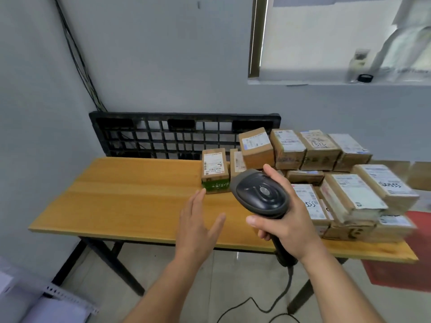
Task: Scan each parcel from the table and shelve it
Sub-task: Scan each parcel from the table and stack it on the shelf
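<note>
Several brown cardboard parcels with white labels are piled on the right half of the wooden table (116, 197). The leftmost is a small parcel with a green lower band (215, 171). My right hand (288, 223) grips a dark grey barcode scanner (261, 194) by its handle, its head over the table in front of the pile. My left hand (198, 226) hovers above the table with straight fingers, fingertips just short of the small parcel, holding nothing. Bigger stacked parcels (354, 194) lie to the right.
A black plastic pallet (163, 134) leans on the wall behind the table. The scanner cable (263, 304) trails to the tiled floor. A metal shelf rail (70, 299) shows at lower left and a red mat (396, 271) at the right. A window ledge (338, 81) is above.
</note>
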{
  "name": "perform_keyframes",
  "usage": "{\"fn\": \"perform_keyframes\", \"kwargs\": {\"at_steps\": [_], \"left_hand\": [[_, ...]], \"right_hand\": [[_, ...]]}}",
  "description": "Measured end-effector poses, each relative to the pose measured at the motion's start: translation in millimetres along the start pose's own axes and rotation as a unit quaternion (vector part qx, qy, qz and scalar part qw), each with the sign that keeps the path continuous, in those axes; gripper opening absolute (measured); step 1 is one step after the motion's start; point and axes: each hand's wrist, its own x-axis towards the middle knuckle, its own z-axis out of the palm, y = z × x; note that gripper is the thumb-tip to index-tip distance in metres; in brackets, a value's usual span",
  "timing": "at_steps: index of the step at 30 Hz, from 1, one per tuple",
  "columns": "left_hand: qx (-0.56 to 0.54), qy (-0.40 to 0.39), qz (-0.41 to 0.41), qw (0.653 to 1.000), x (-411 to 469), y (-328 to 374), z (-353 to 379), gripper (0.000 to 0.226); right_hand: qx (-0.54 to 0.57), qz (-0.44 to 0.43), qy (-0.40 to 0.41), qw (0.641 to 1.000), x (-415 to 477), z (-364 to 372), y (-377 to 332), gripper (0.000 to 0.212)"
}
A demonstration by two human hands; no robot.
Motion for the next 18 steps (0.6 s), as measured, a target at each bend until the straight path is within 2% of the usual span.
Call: {"fn": "perform_keyframes", "kwargs": {"at_steps": [8,18], "left_hand": [[-0.013,-0.014,-0.016,1.0,40,-6,16,0.072],[-0.029,-0.039,-0.073,0.996,137,-52,35,0.068]], "right_hand": [[-0.022,0.025,0.016,0.999,30,-11,18,0.094],[-0.05,0.083,0.028,0.995,126,7,65,0.093]]}}
